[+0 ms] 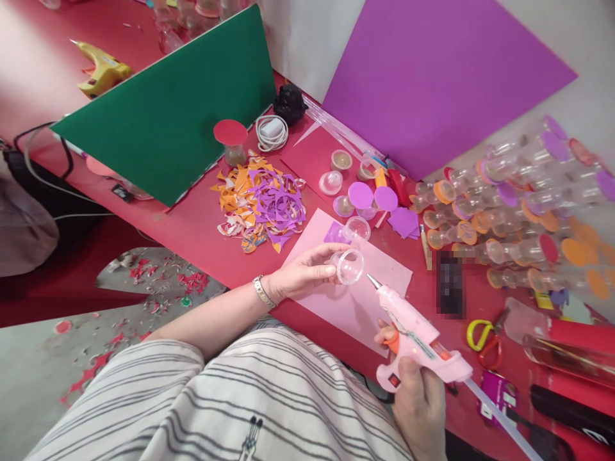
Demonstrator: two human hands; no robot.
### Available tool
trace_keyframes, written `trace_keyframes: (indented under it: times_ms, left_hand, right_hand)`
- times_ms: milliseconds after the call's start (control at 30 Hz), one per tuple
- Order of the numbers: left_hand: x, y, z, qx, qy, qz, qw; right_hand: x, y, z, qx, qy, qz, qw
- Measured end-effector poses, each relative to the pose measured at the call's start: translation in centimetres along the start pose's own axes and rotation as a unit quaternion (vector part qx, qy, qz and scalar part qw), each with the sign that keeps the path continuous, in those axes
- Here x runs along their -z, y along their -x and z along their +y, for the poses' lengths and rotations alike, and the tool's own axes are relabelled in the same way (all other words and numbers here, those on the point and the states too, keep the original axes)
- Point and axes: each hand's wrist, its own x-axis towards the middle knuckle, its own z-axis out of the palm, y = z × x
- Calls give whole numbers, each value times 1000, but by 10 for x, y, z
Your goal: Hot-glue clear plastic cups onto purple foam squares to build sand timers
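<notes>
My left hand (314,267) grips a small clear plastic cup (350,267), its round rim turned toward my right side. In my right hand (417,390) is a pink glue gun (413,330), held by its handle with a finger at the orange trigger. The gun's metal nozzle points at the cup's rim, a short gap away. A clear glue stick (502,419) sticks out of the gun's rear. Beneath both hands lies a pink sheet (327,314). Just beyond the held cup rests another clear cup (357,228), beside a purple paper piece (335,233).
Orange and purple paper scraps (269,198) are heaped left of the sheet. A green board (177,109) stands behind them; a purple board (432,77) leans on the wall. Rows of joined cups (509,211) fill the right, near scissors (483,339). A yellow glue gun (103,67) lies far left.
</notes>
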Motion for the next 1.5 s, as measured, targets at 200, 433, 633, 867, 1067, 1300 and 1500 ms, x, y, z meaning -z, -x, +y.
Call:
trace_keyframes:
  times_ms: [200, 433, 633, 867, 1067, 1300, 1500]
  left_hand:
    - [0, -1, -1, -3, 8, -1, 1000]
    - [1, -1, -3, -4, -1, 13, 1000]
    - [2, 0, -2, -4, -12, 11, 1000]
    - [1, 0, -1, -4, -12, 6, 1000]
    - [1, -1, -1, -5, -7, 6, 1000]
    - [2, -1, -1, -6, -13, 3, 1000]
    - [1, -1, 0, -8, -17, 6, 1000]
  right_hand:
    - [-3, -1, -10, -14, 5, -8, 1000]
    - [-4, -4, -13, 13, 25, -16, 999]
    - [-2, -8, -12, 42, 33, -31, 998]
    - [-5, -10, -19, 31, 30, -30, 999]
    - [-4, -6, -17, -14, 26, -20, 999]
    - [-9, -8, -24, -27, 39, -11, 999]
    - [-7, -7, -24, -18, 53, -15, 998]
